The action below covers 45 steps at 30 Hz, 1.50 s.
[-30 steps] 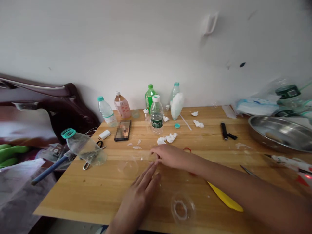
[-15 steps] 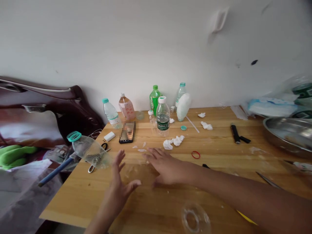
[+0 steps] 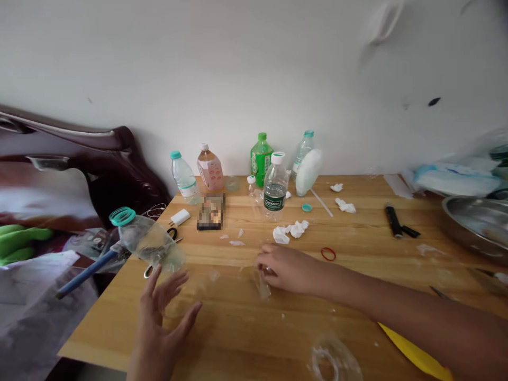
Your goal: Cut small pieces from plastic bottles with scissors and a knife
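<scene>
My right hand (image 3: 283, 269) is closed on a clear plastic piece (image 3: 262, 288) over the middle of the wooden table. At the left, my left hand (image 3: 164, 312) is raised with its fingers spread and holds nothing. Just beyond it lies a cut clear bottle (image 3: 148, 241) with a teal neck and a blue rod (image 3: 87, 272) at its side. Small clear scraps (image 3: 237, 243) lie between the hands and a phone (image 3: 211, 211). Crumpled tissues (image 3: 290, 232) are beyond my right hand, and a red band (image 3: 328, 254) is near its wrist.
Along the wall stand a green bottle (image 3: 261, 161), a pink-labelled bottle (image 3: 211, 168), a teal-capped bottle (image 3: 184, 179) and a clear green-labelled bottle (image 3: 274, 190). A metal basin (image 3: 476, 225) sits at the right. A clear ring-shaped piece (image 3: 331, 362) lies near the front edge.
My right hand has gone from spread fingers to closed on the clear plastic piece. My left hand has moved left and nearer to me, still open. The view has shifted slightly.
</scene>
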Motion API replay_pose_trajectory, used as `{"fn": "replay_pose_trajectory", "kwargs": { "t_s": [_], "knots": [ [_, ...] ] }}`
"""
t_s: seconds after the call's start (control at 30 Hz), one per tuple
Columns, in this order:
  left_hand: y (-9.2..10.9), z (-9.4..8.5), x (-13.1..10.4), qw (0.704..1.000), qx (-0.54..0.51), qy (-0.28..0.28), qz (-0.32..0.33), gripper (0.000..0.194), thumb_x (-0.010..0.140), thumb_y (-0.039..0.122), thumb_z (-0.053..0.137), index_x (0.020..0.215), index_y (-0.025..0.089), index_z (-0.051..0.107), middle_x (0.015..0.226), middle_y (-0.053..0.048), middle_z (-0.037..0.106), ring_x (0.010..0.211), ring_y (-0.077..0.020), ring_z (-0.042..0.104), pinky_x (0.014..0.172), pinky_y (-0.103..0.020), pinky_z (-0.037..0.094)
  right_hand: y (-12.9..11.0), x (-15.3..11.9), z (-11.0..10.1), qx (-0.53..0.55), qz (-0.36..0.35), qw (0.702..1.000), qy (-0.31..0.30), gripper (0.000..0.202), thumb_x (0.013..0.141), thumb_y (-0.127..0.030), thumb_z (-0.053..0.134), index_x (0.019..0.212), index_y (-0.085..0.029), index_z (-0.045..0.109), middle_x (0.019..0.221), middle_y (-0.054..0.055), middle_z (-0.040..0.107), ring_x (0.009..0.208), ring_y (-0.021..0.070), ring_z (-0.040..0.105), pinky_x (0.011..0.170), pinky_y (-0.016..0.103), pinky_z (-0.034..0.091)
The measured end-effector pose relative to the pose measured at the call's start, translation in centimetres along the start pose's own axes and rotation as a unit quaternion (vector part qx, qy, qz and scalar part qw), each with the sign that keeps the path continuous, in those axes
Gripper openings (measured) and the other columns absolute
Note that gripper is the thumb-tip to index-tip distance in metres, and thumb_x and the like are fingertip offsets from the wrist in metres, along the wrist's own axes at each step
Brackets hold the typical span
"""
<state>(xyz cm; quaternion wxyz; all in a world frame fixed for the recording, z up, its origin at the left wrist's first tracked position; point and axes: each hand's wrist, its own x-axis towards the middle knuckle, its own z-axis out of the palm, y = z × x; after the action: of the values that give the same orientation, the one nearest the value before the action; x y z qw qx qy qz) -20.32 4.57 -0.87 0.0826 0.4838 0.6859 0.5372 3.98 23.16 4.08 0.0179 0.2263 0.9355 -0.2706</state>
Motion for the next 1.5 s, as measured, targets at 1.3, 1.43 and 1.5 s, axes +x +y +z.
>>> {"fn": "replay_pose_trajectory", "kwargs": {
  "t_s": [1.3, 1.43, 1.5],
  "knots": [
    [4.3, 8.4, -3.3, 0.947, 0.223, -0.216, 0.086, 0.048, 0.094, 0.008, 0.042, 0.139, 0.021, 0.048, 0.155, -0.018, 0.042, 0.146, -0.0329, 0.036, 0.111, -0.057, 0.045, 4.9, 2.4, 0.1, -0.018, 0.039, 0.99, 0.133, 0.024, 0.09, -0.004, 0.05, 0.101, -0.014, 0.068, 0.109, 0.014, 0.067, 0.11, 0.0277, 0.057, 0.099, 0.047, 0.043],
    [5.2, 7.4, -3.6, 0.943, 0.155, -0.275, 0.108, 0.049, 0.095, 0.007, 0.04, 0.14, 0.026, 0.047, 0.158, -0.012, 0.04, 0.143, -0.0247, 0.042, 0.111, -0.045, 0.048, 3.7, 0.7, -0.9, -0.019, 0.006, 0.993, 0.119, 0.022, 0.097, -0.015, 0.048, 0.103, -0.017, 0.069, 0.106, 0.011, 0.069, 0.107, 0.0246, 0.058, 0.097, 0.042, 0.045],
    [4.9, 6.5, -3.7, 0.945, 0.161, -0.257, 0.125, 0.053, 0.093, 0.004, 0.04, 0.139, 0.028, 0.049, 0.156, -0.01, 0.043, 0.144, -0.0253, 0.042, 0.111, -0.047, 0.048, 3.2, -1.0, -1.4, -0.011, -0.003, 0.992, 0.125, 0.025, 0.101, -0.026, 0.045, 0.111, -0.019, 0.067, 0.113, 0.01, 0.068, 0.111, 0.0237, 0.057, 0.099, 0.042, 0.044]
  ]
}}
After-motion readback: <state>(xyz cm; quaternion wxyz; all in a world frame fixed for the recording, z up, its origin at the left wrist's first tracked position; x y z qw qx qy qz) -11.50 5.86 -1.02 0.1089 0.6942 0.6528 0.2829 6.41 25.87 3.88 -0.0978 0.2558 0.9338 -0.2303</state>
